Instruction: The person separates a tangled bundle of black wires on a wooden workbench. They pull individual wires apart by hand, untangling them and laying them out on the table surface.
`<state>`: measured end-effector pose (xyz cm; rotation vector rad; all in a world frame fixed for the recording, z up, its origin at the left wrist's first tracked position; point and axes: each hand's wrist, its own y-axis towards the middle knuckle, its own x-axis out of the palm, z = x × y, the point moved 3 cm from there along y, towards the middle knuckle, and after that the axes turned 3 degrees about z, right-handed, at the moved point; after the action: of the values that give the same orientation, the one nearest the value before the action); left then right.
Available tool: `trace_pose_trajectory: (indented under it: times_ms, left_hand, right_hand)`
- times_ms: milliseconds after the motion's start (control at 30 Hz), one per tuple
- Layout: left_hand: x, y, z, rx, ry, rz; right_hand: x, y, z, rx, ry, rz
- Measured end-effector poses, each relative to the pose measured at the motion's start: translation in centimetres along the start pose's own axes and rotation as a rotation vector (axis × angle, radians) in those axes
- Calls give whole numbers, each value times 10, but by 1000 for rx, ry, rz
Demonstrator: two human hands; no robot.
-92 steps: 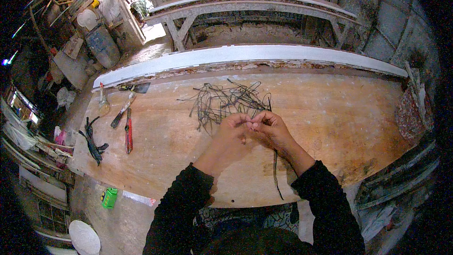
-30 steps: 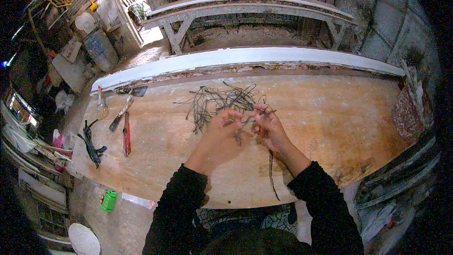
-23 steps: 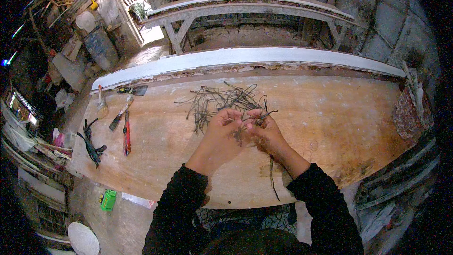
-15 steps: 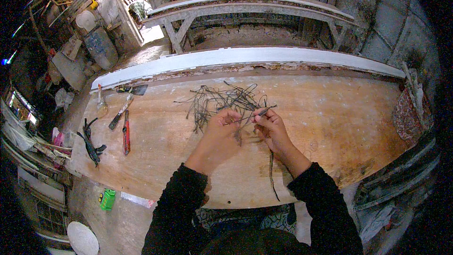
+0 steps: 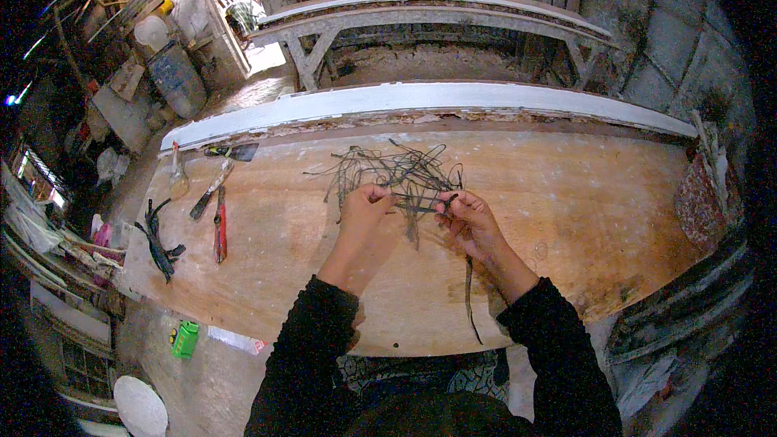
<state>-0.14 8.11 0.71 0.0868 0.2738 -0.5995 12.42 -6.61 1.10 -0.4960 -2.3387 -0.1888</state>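
A thin dark strand runs nearly level between my two hands above a wooden tabletop. My left hand pinches one end between thumb and fingers. My right hand grips the other end, where a short dark tip pokes out past the fingertips. Just beyond both hands lies a loose tangle of dark strands. Below my right hand a longer dark strip stretches toward the near table edge; its upper end is hidden by the hand. I cannot tell whether it is held or lying there.
At the table's left lie a black strip bundle, a red-handled tool, a worn-handled tool, a scraper and a brush. A white board lines the far edge. A patterned bag stands right.
My left hand has shifted slightly left and turned, and the strand between the hands lies more level. My right hand has closed in around its end. The view has moved slightly.
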Motion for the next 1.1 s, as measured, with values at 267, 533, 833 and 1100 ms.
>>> trace_pose_trajectory:
  times_ms: [267, 533, 833, 1100]
  left_hand:
    - [7, -10, 14, -24, -285, -147]
    - [29, -43, 30, 133, 56, -699]
    - [18, -23, 20, -25, -276, -253]
    - [-8, 4, 4, 84, -197, 223]
  right_hand:
    - [9, -1, -12, -146, -558, 154]
    - [-26, 14, -9, -406, -954, 359]
    - [-14, 4, -20, -467, -945, 476]
    - [2, -1, 15, -185, -635, -206]
